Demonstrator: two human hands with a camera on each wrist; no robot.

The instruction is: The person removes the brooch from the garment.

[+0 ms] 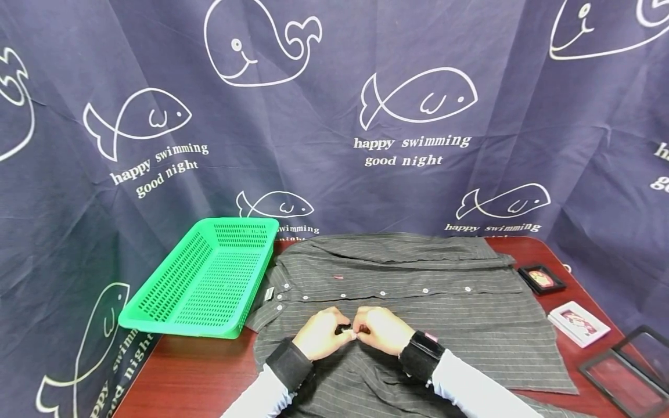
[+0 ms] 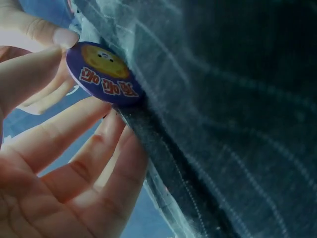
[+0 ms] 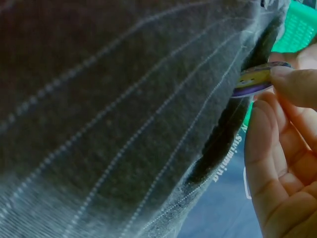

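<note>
A dark grey pinstriped shirt (image 1: pixel 444 337) lies spread out, its row of white buttons running across the middle. At its near part both hands meet over a round purple badge (image 2: pixel 105 74) with a yellow cartoon face and red lettering. My left hand (image 1: pixel 321 334) holds the badge at its edge, thumb and forefinger on the rim, the other fingers against the shirt's cloth. From the other side my right hand (image 1: pixel 384 331) pinches the badge between thumb and forefinger. In the right wrist view the badge shows nearly edge-on beside a fold of cloth; its back is hidden.
A green plastic basket (image 1: pixel 214 284) stands left of the shirt on the red-brown table (image 1: pixel 198 371). On the right lie a small black-framed picture (image 1: pixel 542 279), a white box with a red print (image 1: pixel 578 323) and a black-edged clear case (image 1: pixel 622 377). A printed curtain (image 1: pixel 340 162) hangs behind.
</note>
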